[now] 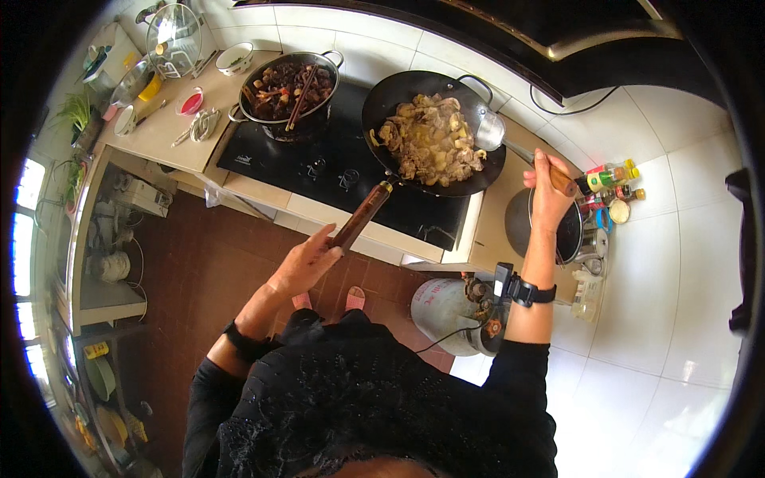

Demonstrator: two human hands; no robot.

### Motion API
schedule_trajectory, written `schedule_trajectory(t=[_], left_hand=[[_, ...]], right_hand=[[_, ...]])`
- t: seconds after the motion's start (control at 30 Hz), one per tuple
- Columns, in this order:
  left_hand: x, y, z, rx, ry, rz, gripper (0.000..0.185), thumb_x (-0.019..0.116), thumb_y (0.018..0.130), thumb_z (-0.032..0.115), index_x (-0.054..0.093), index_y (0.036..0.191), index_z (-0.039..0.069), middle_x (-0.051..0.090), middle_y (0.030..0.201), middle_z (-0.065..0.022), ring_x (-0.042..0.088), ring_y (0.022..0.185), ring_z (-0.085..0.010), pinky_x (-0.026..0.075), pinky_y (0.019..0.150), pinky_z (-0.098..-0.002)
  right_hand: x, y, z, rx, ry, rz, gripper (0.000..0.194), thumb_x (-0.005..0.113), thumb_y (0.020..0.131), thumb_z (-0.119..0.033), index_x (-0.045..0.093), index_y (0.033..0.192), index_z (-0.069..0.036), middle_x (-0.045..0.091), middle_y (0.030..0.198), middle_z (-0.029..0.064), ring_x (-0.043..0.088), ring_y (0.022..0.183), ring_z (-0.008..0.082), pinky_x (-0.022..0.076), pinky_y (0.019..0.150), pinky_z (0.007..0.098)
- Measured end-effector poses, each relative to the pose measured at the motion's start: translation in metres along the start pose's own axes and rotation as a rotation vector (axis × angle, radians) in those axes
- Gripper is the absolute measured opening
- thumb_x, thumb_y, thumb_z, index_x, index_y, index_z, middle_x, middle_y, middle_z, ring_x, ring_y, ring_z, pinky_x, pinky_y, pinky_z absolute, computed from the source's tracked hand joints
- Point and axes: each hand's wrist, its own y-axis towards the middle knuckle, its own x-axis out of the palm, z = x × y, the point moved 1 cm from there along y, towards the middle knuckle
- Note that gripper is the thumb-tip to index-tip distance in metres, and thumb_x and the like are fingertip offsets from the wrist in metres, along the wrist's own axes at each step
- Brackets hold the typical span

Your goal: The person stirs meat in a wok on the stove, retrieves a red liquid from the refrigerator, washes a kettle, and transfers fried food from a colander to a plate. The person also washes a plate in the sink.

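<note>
My left hand (309, 260) grips the end of the brown wooden handle of a black wok (382, 107). In the wok, on the right side of the black gas hob (269, 161), lie chopped pieces of meat (427, 143) in a yellowish liquid. My right hand (548, 191) is closed on the wooden handle of a metal spatula (491, 131), whose blade rests at the wok's right inner side. Left of the wok stands a two-handled metal pot (287, 126) of dark stewed food, with wooden chopsticks (302, 98) laid across it.
A dark pan (574, 230), several sauce bottles (606, 177) and jars stand at the right. A gas cylinder (439, 308) is below the counter. A bowl (234, 58), a red dish (190, 103), a cloth (205, 125) and a glass lid (173, 42) are at the left. The range hood (627, 66) overhangs the back right.
</note>
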Motion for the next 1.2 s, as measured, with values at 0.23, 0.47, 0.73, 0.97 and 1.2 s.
schedule_trajectory(t=[0.23, 0.47, 0.73, 0.97, 1.2], left_hand=[[0.011, 0.018, 0.006, -0.182, -0.021, -0.071, 0.057, 0.065, 0.085, 0.013, 0.041, 0.136, 0.004, 0.065, 0.090, -0.0192, 0.064, 0.066, -0.0201, 0.052, 0.065, -0.0297], [0.005, 0.022, 0.005, -0.086, 0.086, -0.094, 0.058, 0.067, 0.082, 0.011, 0.043, 0.135, 0.005, 0.065, 0.094, -0.0204, 0.066, 0.079, -0.0258, 0.052, 0.073, -0.0325], [0.001, 0.023, 0.009, -0.085, 0.057, -0.124, 0.058, 0.066, 0.082, 0.013, 0.043, 0.134, 0.004, 0.064, 0.103, -0.0230, 0.065, 0.095, -0.0303, 0.051, 0.081, -0.0357], [-0.001, 0.022, 0.000, 0.034, 0.081, -0.070, 0.057, 0.066, 0.080, 0.016, 0.044, 0.131, 0.002, 0.062, 0.106, -0.0247, 0.062, 0.098, -0.0365, 0.050, 0.084, -0.0379], [0.002, 0.023, -0.001, 0.004, 0.050, -0.078, 0.057, 0.067, 0.081, 0.014, 0.044, 0.132, 0.003, 0.063, 0.105, -0.0240, 0.063, 0.096, -0.0352, 0.050, 0.083, -0.0378]], right_hand=[[0.029, 0.039, 0.068, 0.319, 0.544, 0.047, 0.024, 0.072, 0.078, -0.015, 0.062, 0.094, 0.001, 0.068, 0.088, 0.0120, 0.061, 0.053, 0.0173, 0.0501, 0.047, 0.0238], [0.019, 0.020, 0.009, 0.194, 0.248, -0.285, 0.032, 0.071, 0.081, -0.023, 0.064, 0.096, 0.004, 0.068, 0.091, 0.0140, 0.063, 0.053, 0.0147, 0.0514, 0.047, 0.0232], [-0.030, 0.031, -0.093, 0.216, -0.030, -0.269, 0.038, 0.069, 0.084, -0.030, 0.058, 0.098, 0.003, 0.067, 0.092, 0.0137, 0.062, 0.052, 0.0151, 0.0495, 0.042, 0.0217], [-0.021, 0.052, -0.082, 0.415, -0.076, -0.297, 0.049, 0.071, 0.080, -0.046, 0.057, 0.093, -0.001, 0.067, 0.089, 0.0145, 0.061, 0.053, 0.0134, 0.0481, 0.042, 0.0198], [0.031, -0.017, 0.009, 0.491, 0.444, -0.077, 0.034, 0.066, 0.086, -0.033, 0.060, 0.089, 0.000, 0.066, 0.091, 0.0166, 0.064, 0.057, 0.0226, 0.0568, 0.051, 0.0291]])
